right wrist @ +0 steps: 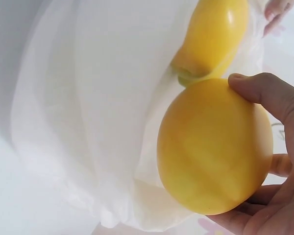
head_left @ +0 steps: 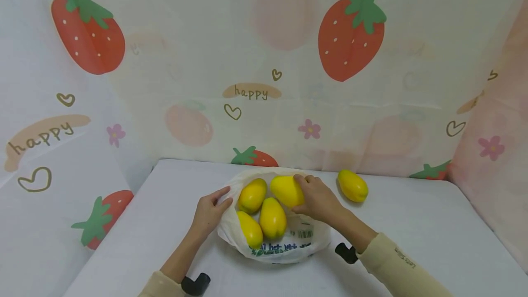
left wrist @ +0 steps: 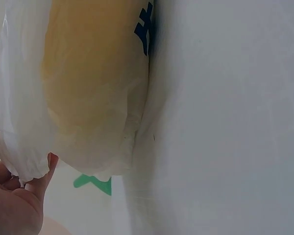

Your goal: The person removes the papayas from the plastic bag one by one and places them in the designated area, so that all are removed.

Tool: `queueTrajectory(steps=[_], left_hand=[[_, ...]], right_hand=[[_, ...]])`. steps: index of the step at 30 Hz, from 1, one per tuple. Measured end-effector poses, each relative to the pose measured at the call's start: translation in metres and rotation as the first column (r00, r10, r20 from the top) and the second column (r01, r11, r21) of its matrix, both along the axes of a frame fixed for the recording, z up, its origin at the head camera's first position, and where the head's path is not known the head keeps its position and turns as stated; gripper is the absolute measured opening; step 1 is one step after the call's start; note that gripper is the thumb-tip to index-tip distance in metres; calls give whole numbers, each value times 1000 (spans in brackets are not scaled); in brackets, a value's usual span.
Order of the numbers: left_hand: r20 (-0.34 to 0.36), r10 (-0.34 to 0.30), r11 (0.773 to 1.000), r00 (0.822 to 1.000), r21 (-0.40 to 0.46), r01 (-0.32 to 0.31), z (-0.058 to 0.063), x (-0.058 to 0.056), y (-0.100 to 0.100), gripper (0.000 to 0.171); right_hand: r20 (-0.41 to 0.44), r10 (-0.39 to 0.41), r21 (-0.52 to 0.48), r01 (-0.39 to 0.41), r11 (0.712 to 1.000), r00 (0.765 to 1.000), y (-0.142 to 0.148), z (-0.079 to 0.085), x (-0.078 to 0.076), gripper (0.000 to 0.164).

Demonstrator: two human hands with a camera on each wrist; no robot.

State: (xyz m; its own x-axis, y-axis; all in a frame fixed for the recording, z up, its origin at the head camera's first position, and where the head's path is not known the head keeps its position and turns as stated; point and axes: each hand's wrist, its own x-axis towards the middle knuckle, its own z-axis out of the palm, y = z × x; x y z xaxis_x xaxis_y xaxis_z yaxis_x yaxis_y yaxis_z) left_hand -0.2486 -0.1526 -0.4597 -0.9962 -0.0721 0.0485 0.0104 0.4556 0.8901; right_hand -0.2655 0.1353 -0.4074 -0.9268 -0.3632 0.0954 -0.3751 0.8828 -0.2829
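Observation:
A white plastic bag [head_left: 284, 253] with printed lettering lies open-mouthed on the table. Inside it are several smooth yellow papaya-shaped fruits [head_left: 273, 219]. My left hand [head_left: 208, 212] pinches the bag's left rim between thumb and fingers; in the left wrist view that hand [left wrist: 17, 203] is partly cut off beside the translucent bag [left wrist: 95, 147]. Over the right part of the bag's mouth, my right hand [head_left: 319, 198] grips another yellow fruit [head_left: 286, 190]. The right wrist view shows this fruit [right wrist: 213, 147] between thumb and fingers, with a green-tipped fruit [right wrist: 218, 34] beyond it.
One more yellow fruit [head_left: 353, 186] lies on the white table [head_left: 412, 223], right of the bag near the back edge. A strawberry-print cloth [head_left: 264, 58] hangs behind and at both sides. Black wrist-camera pieces [head_left: 196, 284] show beside the forearms.

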Motion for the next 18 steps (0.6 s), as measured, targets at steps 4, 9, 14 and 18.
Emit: queueTrajectory(steps=[4,9,14,18], left_hand=[[-1,2,1000,1000,2,-2,0,0,0,44],[-21,-10,1000,1000,6,10,0,0,-1,43],[-50,-26,1000,998,14,27,0,0,-2,44],[-55,-29,999,998,13,29,0,0,-2,44]], right_hand=[[5,4,-15,-4,1000,1000,2,2,0,80],[11,9,-36,-9,999,1000,3,3,1,80],[39,6,-55,-4,998,999,5,7,2,81],[69,4,-55,-1,998,998,7,11,2,82]])
